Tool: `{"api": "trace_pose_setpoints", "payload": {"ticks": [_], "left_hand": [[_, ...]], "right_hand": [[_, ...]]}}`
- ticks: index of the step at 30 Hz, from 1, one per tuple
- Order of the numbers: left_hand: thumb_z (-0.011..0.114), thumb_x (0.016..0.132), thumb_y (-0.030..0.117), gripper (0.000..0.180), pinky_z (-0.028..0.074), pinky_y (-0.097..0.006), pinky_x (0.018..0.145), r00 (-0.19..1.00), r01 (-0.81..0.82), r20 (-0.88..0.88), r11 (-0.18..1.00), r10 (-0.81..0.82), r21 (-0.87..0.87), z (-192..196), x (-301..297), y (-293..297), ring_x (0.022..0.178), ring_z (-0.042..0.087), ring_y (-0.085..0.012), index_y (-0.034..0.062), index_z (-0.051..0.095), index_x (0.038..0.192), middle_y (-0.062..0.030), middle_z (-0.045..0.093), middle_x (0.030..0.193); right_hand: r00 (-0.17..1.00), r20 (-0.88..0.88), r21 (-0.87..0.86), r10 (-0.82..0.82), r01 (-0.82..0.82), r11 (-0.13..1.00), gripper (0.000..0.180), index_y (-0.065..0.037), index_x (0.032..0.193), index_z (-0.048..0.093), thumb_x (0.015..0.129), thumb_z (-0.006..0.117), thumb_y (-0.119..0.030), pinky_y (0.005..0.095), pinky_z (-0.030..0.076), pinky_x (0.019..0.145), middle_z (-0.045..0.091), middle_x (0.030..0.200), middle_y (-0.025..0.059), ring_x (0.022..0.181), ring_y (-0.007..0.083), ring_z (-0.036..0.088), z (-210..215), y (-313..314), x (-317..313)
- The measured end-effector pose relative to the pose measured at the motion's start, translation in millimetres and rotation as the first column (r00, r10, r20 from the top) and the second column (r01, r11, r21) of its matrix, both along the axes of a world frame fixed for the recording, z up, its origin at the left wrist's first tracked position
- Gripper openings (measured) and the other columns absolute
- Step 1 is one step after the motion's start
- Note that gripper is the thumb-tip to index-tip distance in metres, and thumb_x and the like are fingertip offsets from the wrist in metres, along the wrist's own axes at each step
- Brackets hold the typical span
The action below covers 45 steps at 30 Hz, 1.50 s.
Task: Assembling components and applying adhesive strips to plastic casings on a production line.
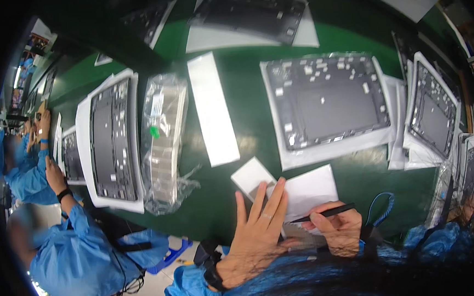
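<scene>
My left hand [258,228] lies flat with its fingers spread on a white sheet [311,189] at the near edge of the green table [244,92]. A small white square pad [251,175] sits just beyond its fingertips. My right hand [337,229] grips a black pen-like tool [329,213], its tip pointing left across the sheet toward my left hand. A blue wrist strap cord [380,206] loops up from my right wrist. Straight ahead lies a dark grey laptop case panel [330,100] on white foam.
A long white strip [213,108] and a clear bag of parts [165,136] lie to the left. More dark panels on white foam sit at the left [113,140], right [432,109] and back [249,15]. Co-workers in blue coats [74,258] work at the left.
</scene>
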<state>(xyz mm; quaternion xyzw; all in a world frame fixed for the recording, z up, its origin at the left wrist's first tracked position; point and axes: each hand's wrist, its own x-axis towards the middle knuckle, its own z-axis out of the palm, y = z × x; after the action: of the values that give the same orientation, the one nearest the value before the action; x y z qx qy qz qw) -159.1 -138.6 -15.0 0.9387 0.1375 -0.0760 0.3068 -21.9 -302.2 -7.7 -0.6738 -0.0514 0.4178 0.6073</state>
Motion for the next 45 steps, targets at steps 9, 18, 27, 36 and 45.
{"api": "trace_pose_setpoints", "payload": {"ticks": [9,18,27,36,45], "left_hand": [[0.08,0.089,0.041,0.094,0.035,-0.052,0.125,0.935,-0.094,0.355,0.978,0.022,0.185,-5.7,146.3,57.5,0.147,0.04,-0.0464,-0.0135,0.039,0.154,-0.0262,0.036,0.164],[0.088,0.08,0.037,0.091,0.05,-0.043,0.113,0.953,-0.18,0.279,0.962,0.119,0.205,-11.2,189.9,66.4,0.139,0.047,-0.0396,-0.0157,0.05,0.144,-0.0253,0.042,0.156],[0.086,0.082,0.04,0.092,0.052,-0.042,0.112,0.963,-0.185,0.237,0.957,0.131,0.225,-9.5,194.6,65.1,0.138,0.048,-0.0395,-0.0159,0.05,0.145,-0.0253,0.044,0.154],[0.085,0.083,0.043,0.093,0.044,-0.047,0.115,0.96,-0.201,0.247,0.934,0.128,0.296,-8.5,196.0,62.1,0.137,0.049,-0.0399,-0.0106,0.05,0.149,-0.0231,0.047,0.154],[0.083,0.08,0.058,0.103,0.04,-0.046,0.112,0.966,-0.193,0.239,0.889,0.098,0.416,-15.9,200.8,65.0,0.133,0.05,-0.0316,-0.0045,0.048,0.153,-0.0171,0.047,0.159]], "right_hand": [[0.873,0.448,0.276,-0.194,0.072,0.959,0.027,0.007,0.113,0.067,0.103,0.074,-0.017,0.0286,0.06,0.076,0.076,0.095,0.0146,0.084,0.0184,0.076,-32.4,145.3,185.7],[0.885,0.433,0.231,-0.173,0.076,0.97,0.025,0.005,0.11,0.067,0.103,0.075,-0.018,0.0255,0.059,0.073,0.075,0.091,0.0107,0.083,0.0131,0.074,-44.3,166.2,202.9],[0.87,0.466,0.198,-0.16,0.074,0.977,0.022,0.004,0.108,0.069,0.102,0.076,-0.016,0.0246,0.058,0.073,0.076,0.087,0.0096,0.081,0.0113,0.074,-46.6,167.1,203.4],[0.858,0.483,0.191,-0.173,0.09,0.977,0.022,0.004,0.107,0.07,0.101,0.076,-0.017,0.0259,0.058,0.071,0.077,0.085,0.0108,0.079,0.0127,0.075,-46.8,167.5,201.8],[0.857,0.488,0.199,-0.167,0.077,0.977,0.023,0.004,0.107,0.069,0.102,0.075,-0.017,0.0269,0.059,0.072,0.077,0.087,0.0119,0.08,0.0141,0.075,-49.6,169.0,203.5]]}}
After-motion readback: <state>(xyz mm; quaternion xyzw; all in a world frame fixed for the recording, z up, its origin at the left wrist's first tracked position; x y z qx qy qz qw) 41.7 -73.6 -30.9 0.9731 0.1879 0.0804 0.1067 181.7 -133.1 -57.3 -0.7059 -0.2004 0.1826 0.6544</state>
